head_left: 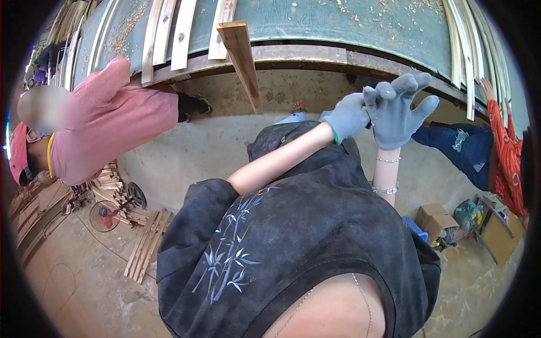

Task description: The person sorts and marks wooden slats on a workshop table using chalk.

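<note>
Grey work gloves cover both my hands. My left hand (346,116) is closed at the little-finger side of the glove (389,127) on my right hand, and seems to pinch its fabric. A small dark spot shows between the two hands; I cannot make out what it is. My right hand (401,107) is raised, palm towards me, with fingers and thumb apart and nothing in it. Both hands are in front of the edge of the green-topped table (315,25). A wooden board (239,62) juts out from that edge, left of my hands.
Wood strips (183,34) and shavings lie on the table. A person in a pink shirt (124,118) stands at left, another in red (507,152) at right. A fan (105,216), planks (147,245) and a cardboard box (435,222) are on the floor.
</note>
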Demonstrator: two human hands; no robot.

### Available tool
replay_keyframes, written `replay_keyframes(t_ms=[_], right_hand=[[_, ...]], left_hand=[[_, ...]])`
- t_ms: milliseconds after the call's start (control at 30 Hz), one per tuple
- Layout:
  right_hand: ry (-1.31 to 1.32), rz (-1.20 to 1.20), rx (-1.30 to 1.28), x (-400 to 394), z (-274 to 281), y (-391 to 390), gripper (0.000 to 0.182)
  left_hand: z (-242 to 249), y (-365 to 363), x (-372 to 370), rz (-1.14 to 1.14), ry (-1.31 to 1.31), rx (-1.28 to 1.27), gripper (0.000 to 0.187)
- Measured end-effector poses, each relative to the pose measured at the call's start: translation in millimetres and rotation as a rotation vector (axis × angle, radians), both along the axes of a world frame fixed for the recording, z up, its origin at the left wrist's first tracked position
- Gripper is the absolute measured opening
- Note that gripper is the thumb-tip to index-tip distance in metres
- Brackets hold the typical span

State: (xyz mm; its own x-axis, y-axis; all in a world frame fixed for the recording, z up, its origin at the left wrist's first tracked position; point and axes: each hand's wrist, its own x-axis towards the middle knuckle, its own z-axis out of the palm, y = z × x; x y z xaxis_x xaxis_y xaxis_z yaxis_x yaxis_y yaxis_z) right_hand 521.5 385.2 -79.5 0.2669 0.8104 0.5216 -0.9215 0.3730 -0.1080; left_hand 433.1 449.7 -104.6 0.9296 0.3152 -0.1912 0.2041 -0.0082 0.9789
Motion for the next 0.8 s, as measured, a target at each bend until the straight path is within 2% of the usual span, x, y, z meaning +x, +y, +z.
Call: replay_keyframes(t_ms=[33, 100, 133, 233, 267, 300, 333, 367, 467, 500, 567, 633, 700, 733, 767, 800], right_hand=[[-0.044, -0.036, 0.007, 0, -1, 0, 0.054], [-0.038, -0.029, -0.024, -4, -5, -4, 0.052], [-0.014, -0.050, -0.086, -9, -5, -6, 0.052], [0.042, -0.100, -0.118, -19, -9, 1, 0.055], [-0.005, -0.006, -0.046, -21, -17, 6, 0.052], [-0.051, 0.086, 0.028, -24, -26, 5, 0.049], [-0.064, -0.060, -0.225, -42, -27, 3, 0.056], [-0.063, -0.060, -0.225, -40, -25, 6, 0.056], [0.039, 0.204, 0.112, -36, -15, 23, 0.069], [0.039, 0.209, 0.114, -37, -12, 22, 0.069], [-0.097, 0.126, -0.079, -38, -2, 18, 0.074], [-0.059, 0.134, -0.097, -38, 15, 30, 0.070], [0.034, 0.041, -0.026, -32, 17, 36, 0.061], [-0.036, -0.091, -0.061, -31, 21, 41, 0.058], [-0.034, -0.091, -0.062, -25, 19, 43, 0.058], [-0.148, -0.163, -0.073, -14, 15, 42, 0.056]], left_hand=[[-8, 0, 2, 0.000, 0.004, -0.004, 0.026], [-20, -1, 7, -0.091, 0.129, -1.089, 0.024], [-18, 5, 7, -0.099, 0.154, -1.281, 0.024], [-8, 9, 4, -0.085, 0.102, -1.337, 0.021], [-65, 14, 13, -0.246, -0.240, -0.647, 0.026], [-103, 7, 26, -0.294, -0.001, -0.342, 0.035], [-104, 2, 26, -0.297, 0.004, -0.342, 0.035], [-105, -3, 26, -0.288, 0.014, -0.296, 0.035], [-106, -18, 21, -0.251, 0.043, -0.154, 0.034], [-106, -22, 18, -0.237, 0.053, -0.107, 0.034], [-107, -31, 13, -0.207, 0.060, -0.009, 0.033], [-107, -37, 9, -0.179, 0.063, 0.084, 0.033], [-107, -42, 5, -0.157, 0.071, 0.177, 0.033], [-107, -44, 4, -0.148, 0.081, 0.221, 0.032], [-108, -45, 3, -0.139, 0.092, 0.264, 0.032], [-108, -45, 3, -0.130, 0.103, 0.310, 0.032]])
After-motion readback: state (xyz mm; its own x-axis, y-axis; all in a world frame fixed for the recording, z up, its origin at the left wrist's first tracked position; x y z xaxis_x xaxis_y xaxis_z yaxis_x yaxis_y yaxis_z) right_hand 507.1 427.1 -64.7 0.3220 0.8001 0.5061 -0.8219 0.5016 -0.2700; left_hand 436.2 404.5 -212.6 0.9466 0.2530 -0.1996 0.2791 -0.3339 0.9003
